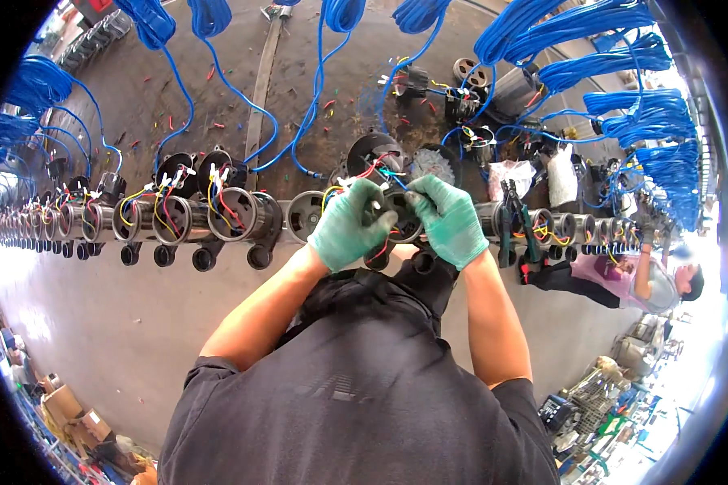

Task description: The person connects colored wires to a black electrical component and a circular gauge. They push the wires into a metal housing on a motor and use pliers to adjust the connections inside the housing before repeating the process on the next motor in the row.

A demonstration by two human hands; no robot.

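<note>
Both my hands wear green gloves and meet over the near edge of the dark workbench. My left hand (pixel 349 228) is closed, its curled fingers at thin red and white wires (pixel 370 168); a small white piece shows beside its thumb. My right hand (pixel 451 220) pinches the stripped end of a blue cable (pixel 399 181), whose thin coloured leads point toward the left hand. Just beyond the fingers stands an open round black cap (pixel 374 149). Under my hands sits a cylindrical motor housing (pixel 404 217), partly hidden by them. Yellow wires stick out by the left hand.
A long row of metal motor housings (pixel 236 212) lines the bench edge, wires protruding. Coiled blue cables (pixel 534 32) hang along the far side. Green-handled pliers (pixel 511 220) and plastic bags (pixel 563 176) are at right. Another person (pixel 623 279) works farther right. Wire scraps litter the bench (pixel 243 81).
</note>
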